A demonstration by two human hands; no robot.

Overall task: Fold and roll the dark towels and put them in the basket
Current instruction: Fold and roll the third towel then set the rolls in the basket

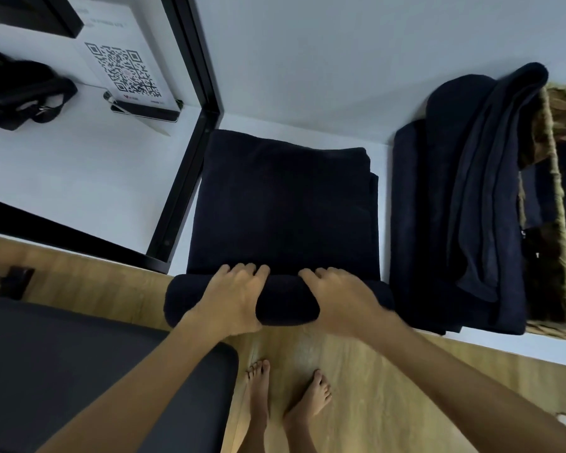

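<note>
A folded dark towel point(285, 204) lies on the white bench point(307, 93), its near end rolled up at the bench's front edge. The left hand point(234, 297) and right hand point(343, 297) grip that roll, fingers point(242, 269) curled over its top. More dark towels point(458, 204) are heaped just right of it, against the woven basket point(556, 197).

You see the dark navy terry-cloth towel point(285, 204): soft, matt, nappy | heap of dark navy cloth towels point(464, 204): same matt pile | brown woven straw basket point(559, 223): rough, fibrous | white table point(79, 165): smooth, matt | black metal frame bar point(180, 188): smooth, faint sheen | light wood-grain floor point(356, 387): smooth, slightly glossy
</note>
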